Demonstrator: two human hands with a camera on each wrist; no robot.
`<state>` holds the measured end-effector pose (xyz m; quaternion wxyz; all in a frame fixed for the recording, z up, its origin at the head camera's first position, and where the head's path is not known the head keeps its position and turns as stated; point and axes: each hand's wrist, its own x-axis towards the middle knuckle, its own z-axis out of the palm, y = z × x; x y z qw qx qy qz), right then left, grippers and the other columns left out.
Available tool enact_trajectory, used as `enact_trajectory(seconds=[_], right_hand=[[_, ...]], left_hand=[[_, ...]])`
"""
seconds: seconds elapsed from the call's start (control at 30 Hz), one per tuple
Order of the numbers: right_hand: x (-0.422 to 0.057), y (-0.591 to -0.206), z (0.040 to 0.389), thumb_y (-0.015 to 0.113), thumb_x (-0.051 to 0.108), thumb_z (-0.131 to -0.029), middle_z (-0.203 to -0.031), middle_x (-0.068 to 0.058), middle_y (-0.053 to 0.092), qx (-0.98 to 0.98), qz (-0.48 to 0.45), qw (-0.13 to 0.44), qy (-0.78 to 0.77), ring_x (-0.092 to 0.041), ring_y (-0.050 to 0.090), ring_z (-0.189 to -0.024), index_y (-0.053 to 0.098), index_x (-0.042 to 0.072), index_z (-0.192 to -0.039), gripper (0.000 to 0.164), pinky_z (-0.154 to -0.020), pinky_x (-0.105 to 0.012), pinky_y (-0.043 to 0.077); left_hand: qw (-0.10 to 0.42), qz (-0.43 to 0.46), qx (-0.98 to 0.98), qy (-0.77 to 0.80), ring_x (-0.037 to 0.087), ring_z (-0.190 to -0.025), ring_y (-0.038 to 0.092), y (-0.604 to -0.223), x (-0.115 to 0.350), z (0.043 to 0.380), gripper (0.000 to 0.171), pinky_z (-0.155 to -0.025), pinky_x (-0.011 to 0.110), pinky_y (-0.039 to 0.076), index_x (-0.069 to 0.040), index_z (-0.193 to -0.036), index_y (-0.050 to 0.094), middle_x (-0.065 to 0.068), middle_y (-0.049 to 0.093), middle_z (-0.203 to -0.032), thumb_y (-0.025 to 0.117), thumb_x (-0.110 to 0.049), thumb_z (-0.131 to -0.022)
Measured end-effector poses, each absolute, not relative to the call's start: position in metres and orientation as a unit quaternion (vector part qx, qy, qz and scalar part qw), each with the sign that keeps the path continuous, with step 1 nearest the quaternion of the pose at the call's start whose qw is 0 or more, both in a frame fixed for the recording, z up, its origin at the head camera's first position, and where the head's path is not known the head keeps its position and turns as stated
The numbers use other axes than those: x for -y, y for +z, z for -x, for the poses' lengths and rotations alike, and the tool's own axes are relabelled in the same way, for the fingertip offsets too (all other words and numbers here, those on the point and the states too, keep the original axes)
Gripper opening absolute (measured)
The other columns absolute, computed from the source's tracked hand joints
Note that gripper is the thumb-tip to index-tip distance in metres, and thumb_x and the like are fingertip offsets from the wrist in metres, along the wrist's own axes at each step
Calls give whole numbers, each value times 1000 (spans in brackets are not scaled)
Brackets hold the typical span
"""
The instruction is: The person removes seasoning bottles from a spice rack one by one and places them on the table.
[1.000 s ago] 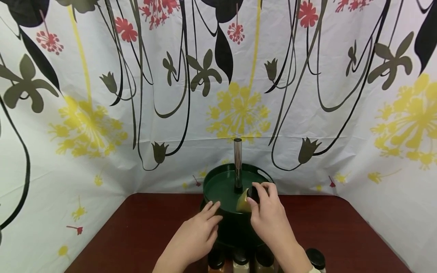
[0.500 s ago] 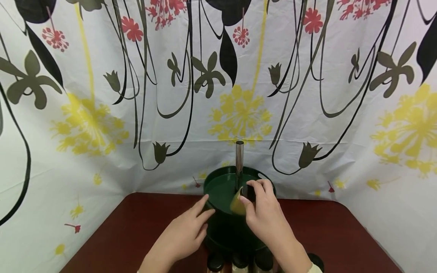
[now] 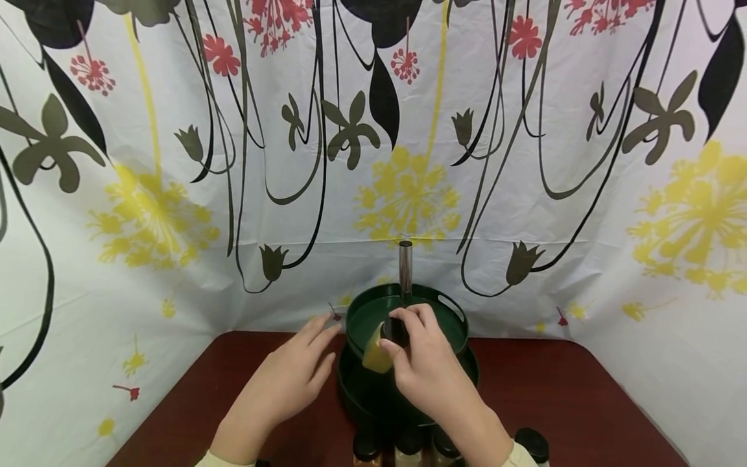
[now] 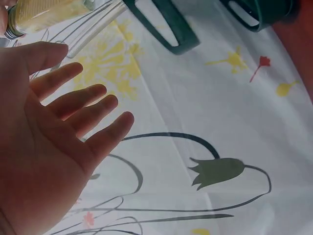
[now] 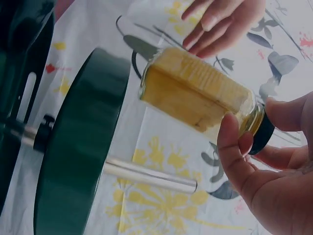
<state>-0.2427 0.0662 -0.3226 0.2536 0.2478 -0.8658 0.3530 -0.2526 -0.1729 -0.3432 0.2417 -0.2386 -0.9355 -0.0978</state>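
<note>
My right hand (image 3: 428, 363) grips a spice jar (image 3: 376, 350) by its black lid (image 5: 263, 133). Yellowish powder fills the square glass, and the jar tilts with its base to the lower left. In the head view it overlaps the left front rim of the upper green tray (image 3: 362, 301), part of a two-tier stand with a metal post (image 3: 405, 269). To the left of the stand, my left hand (image 3: 280, 376) is held with fingers extended and apart, holding nothing. The left wrist view shows its bare palm (image 4: 54, 142), with the jar (image 4: 49, 17) beyond the thumb.
Below the upper tray sits the larger lower green tray (image 3: 350, 389). Several black-lidded jars (image 3: 408, 447) stand in front of it, and another jar (image 3: 532, 444) is at right. A patterned curtain (image 3: 292, 214) hangs behind the dark red table (image 3: 192, 402).
My right hand has moved left with the jar, from over the upper tray to its left front rim. My left hand has drawn away from the tray toward the left.
</note>
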Motion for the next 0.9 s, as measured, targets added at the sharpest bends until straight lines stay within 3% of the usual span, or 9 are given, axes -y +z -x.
enact_trajectory(seconds=[0.33,0.47,0.6,0.77,0.9], right_hand=[[-42,-339,238,57,31,-98,-119,5,45,848,-357,130,371,-7,52,-97,53,16,-129,35,-79,-30,52],[-29,-356,238,55,30,-99,-122,6,45,840,-402,76,355,-4,51,-99,53,16,-130,34,-80,-26,51],[-18,-371,239,55,26,-99,-122,8,47,836,-451,61,305,-2,49,-101,54,17,-129,31,-82,-22,50],[-9,-391,249,64,25,-94,-118,12,51,837,-509,29,198,-2,48,-95,58,25,-126,33,-77,-17,48],[-5,-419,265,66,36,-91,-119,15,53,826,-548,9,135,1,49,-91,59,29,-125,36,-71,-14,47]], left_hand=[[253,237,932,-103,19,-135,37,-339,177,249,43,-91,44,51,-22,-140,52,1,41,-149,54,-28,-98],[275,249,923,-102,18,-134,38,-342,179,249,40,-88,41,53,-20,-137,55,1,43,-147,55,-23,-97],[278,253,920,-111,18,-135,37,-343,180,249,38,-88,41,53,-20,-135,57,0,43,-147,54,-22,-97],[256,249,926,-128,18,-137,34,-344,181,248,35,-90,40,52,-22,-132,60,-2,44,-147,53,-22,-98],[246,251,926,-138,18,-137,34,-346,180,249,32,-93,41,50,-21,-130,62,-3,46,-144,55,-22,-98]])
